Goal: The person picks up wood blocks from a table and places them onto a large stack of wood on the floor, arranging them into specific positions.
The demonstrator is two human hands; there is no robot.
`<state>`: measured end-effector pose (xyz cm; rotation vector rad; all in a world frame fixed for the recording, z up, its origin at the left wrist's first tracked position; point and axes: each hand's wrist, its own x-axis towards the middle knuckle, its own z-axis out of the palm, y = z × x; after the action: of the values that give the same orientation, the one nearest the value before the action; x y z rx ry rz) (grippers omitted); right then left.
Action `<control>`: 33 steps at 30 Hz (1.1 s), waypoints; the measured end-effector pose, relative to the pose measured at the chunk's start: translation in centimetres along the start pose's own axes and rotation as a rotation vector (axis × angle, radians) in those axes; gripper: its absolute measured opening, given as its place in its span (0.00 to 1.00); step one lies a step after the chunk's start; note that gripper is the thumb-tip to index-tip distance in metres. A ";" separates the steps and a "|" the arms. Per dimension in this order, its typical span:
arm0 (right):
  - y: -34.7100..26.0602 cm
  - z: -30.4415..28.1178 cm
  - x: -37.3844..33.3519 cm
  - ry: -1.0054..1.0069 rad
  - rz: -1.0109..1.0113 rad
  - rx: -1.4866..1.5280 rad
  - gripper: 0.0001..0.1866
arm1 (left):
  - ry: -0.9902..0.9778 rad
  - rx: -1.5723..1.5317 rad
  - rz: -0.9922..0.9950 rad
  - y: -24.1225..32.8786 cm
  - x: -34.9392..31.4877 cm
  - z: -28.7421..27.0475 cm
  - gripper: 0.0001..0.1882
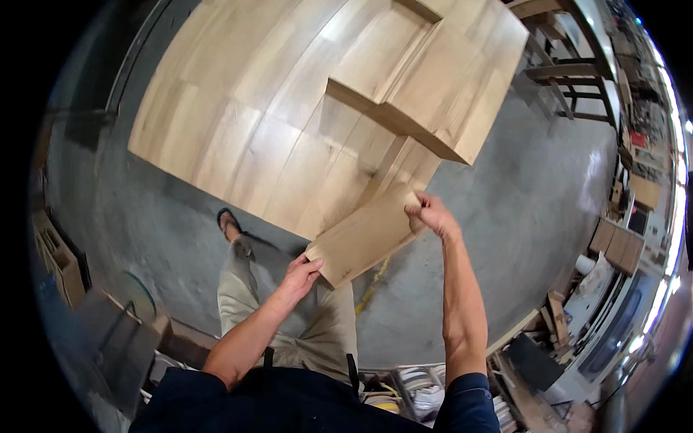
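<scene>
Between my two hands is a short, light-brown wooden board, tilted, with its right end higher in the picture than its left. My left hand grips its lower left corner, thumb on top. At the upper right end my right hand is closed round the edge, slightly blurred. Beyond the board lies a large wooden panel made of joined planks. Raised boards stand on its right part, forming an open compartment, and a wide board covers some of it. The held board overlaps the panel's near edge in view; whether they touch I cannot tell.
Grey concrete floor surrounds the panel. A wooden trestle frame stands at the far right. Along the right side are a machine and wood offcuts. A cardboard box sits at the left. Bundled material lies close by my legs.
</scene>
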<state>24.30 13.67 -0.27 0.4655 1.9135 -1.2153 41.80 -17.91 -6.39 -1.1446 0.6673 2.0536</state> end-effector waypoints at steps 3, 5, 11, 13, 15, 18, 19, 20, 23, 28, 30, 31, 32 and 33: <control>-0.3 -2.6 3.8 -0.071 -0.033 -0.138 0.25 | -0.004 -0.160 0.043 -5.0 2.9 1.6 0.23; -0.7 -3.1 5.4 -0.079 -0.052 -0.205 0.26 | 0.026 -0.267 0.126 -7.8 4.2 2.3 0.23; 1.0 -4.7 7.5 -0.112 -0.144 -0.292 0.27 | 0.114 -0.316 0.166 -12.1 5.5 4.5 0.21; 0.9 -4.4 7.5 -0.115 -0.199 -0.349 0.28 | 0.163 -0.348 0.194 -12.7 5.6 5.2 0.20; 1.2 -3.9 6.8 -0.062 -0.052 -0.286 0.32 | 0.147 -0.366 0.237 -13.1 5.8 5.8 0.19; 4.9 -2.3 5.5 0.694 -0.532 -0.538 0.33 | 0.123 -0.382 0.311 -13.0 6.3 7.3 0.19; 6.5 -2.2 5.5 0.689 -0.538 -0.548 0.33 | 0.122 -0.394 0.314 -12.9 6.6 7.9 0.19; 8.3 -2.2 5.6 0.719 -0.401 -0.286 0.31 | 0.113 -0.392 0.317 -12.7 6.8 8.5 0.19; 9.6 -0.8 5.2 0.579 -0.255 0.281 0.27 | 0.104 -0.400 0.316 -12.0 7.3 10.0 0.19; 8.2 0.5 5.3 0.378 -0.221 0.695 0.26 | 0.090 -0.381 0.321 -11.5 8.2 11.6 0.20; 7.6 0.4 5.7 0.417 -0.218 0.764 0.22 | 0.110 -0.339 0.341 -11.1 8.4 12.2 0.21; 7.5 0.2 5.9 0.415 -0.214 0.759 0.22 | 0.113 -0.345 0.338 -10.9 8.4 12.6 0.21; 7.4 -0.1 6.0 0.415 -0.218 0.757 0.22 | 0.132 -0.335 0.336 -10.6 8.3 12.9 0.19; 7.3 -0.3 6.2 0.412 -0.224 0.755 0.22 | 0.150 -0.326 0.336 -10.5 8.4 13.2 0.17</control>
<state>25.26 16.67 -9.37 0.9711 1.8053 -2.1300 39.82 0.67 -8.43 -1.4640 0.6468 2.4437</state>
